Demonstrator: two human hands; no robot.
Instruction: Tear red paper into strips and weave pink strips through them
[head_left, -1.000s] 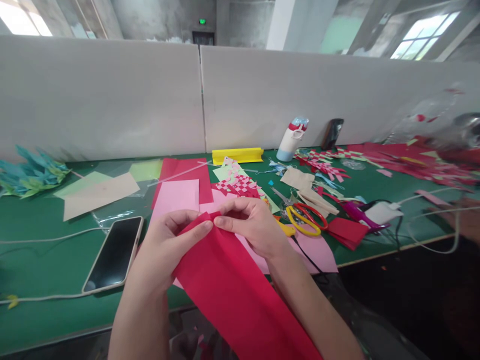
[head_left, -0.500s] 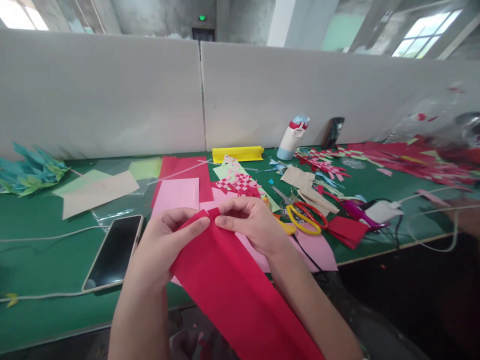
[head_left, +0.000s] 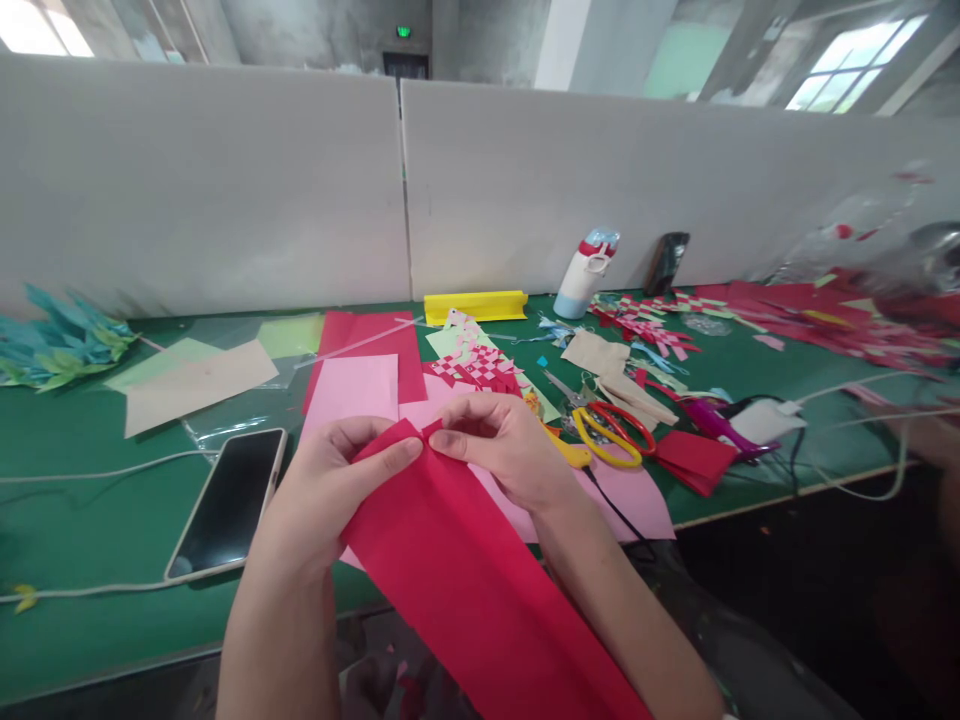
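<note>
1. Red paper (head_left: 465, 560) is what I have in both hands: a long strip with a lengthwise crease, its upper end pinched and the rest sloping down between the forearms, past the front edge of the table (head_left: 82, 510).

2. I read the close placement of the hands as a way to control that narrow end, with one side of the crease steadied against the other. Letting the length hang free probably avoids crumpling it against the clutter.

3. On the left hand (head_left: 322, 480), the fingers are nearly closed, thumb flat on the paper and the others curled behind it. The right hand (head_left: 502, 450) mirrors this, its thumb pressing just beside the other. I can't tell exactly how the hidden fingertips sit.

4. Just beyond the left fingers lies a pink sheet (head_left: 356, 385), partly over a darker red sheet (head_left: 375, 335); to their left is a phone (head_left: 229, 505), screen up.

5. Right of the right fingers I see scissors (head_left: 579, 402) with red and yellow handles, then folded red paper (head_left: 694, 462). The handles face my side, which I judge handy for reaching. A bottle (head_left: 579, 285) stands farther back.
</note>
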